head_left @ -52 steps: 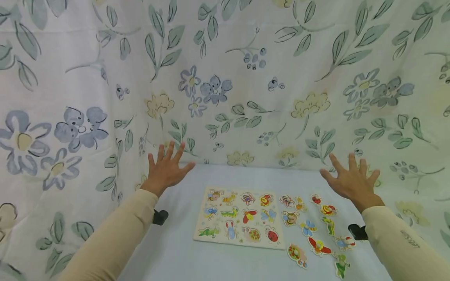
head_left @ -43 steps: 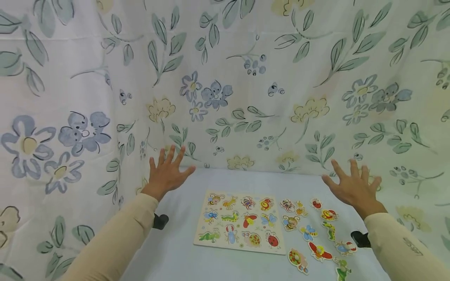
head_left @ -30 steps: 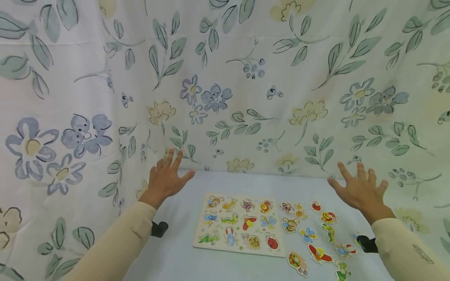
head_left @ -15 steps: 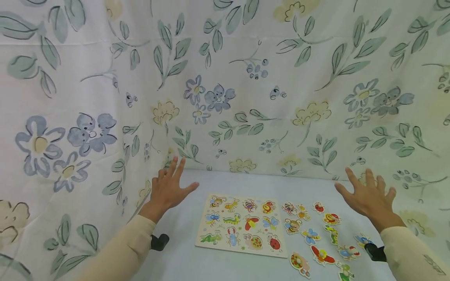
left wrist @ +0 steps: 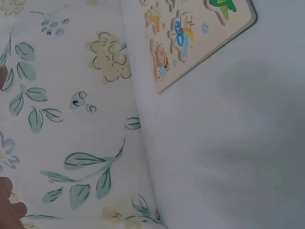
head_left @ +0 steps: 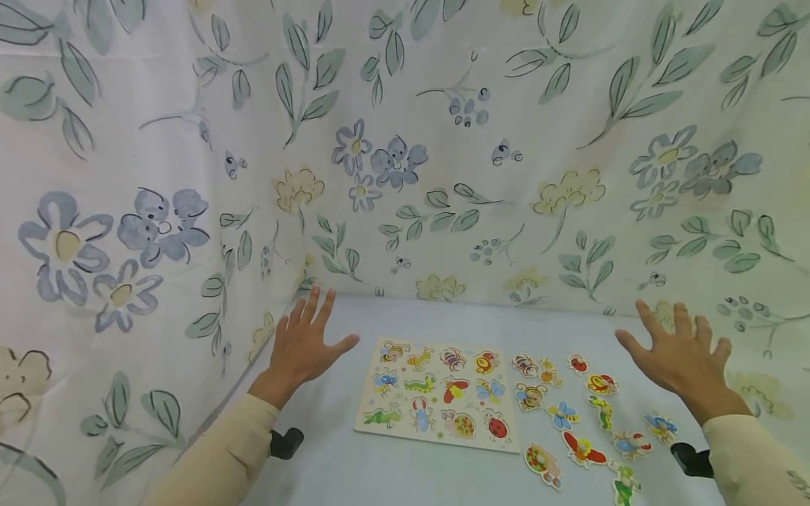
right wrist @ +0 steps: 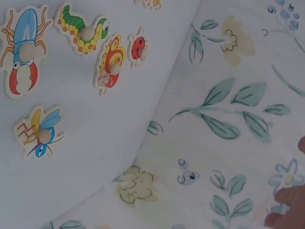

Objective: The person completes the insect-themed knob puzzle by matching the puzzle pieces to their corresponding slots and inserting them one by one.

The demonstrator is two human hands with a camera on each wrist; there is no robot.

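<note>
My left hand [head_left: 304, 349] is held up with its fingers spread, left of a wooden insect puzzle board [head_left: 436, 440]. On the right, my right hand [head_left: 686, 358] is raised likewise, fingers apart and holding nothing. Between the board and that hand lie loose knobbed puzzle pieces, among them a ladybug [head_left: 577, 363], a caterpillar [head_left: 602, 413] and a red-winged insect [head_left: 583, 450]. The right wrist view shows a stag beetle piece [right wrist: 26, 47] and a blue mosquito-like piece [right wrist: 43, 133] with round knobs. Only fingertips [left wrist: 9, 210] of the left hand show in the left wrist view.
A white table surface [head_left: 354, 478] carries the board and pieces. Floral cloth [head_left: 443, 232] hangs behind and along the left side. A black wrist-worn device [head_left: 287, 443] sits under the left sleeve, another black device [head_left: 692, 460] at the right sleeve.
My right hand has drifted right and lower, uncovering the blue mosquito-like piece near its wrist. My left hand has lowered slightly. The board and pieces keep their places as the head view shifts a little.
</note>
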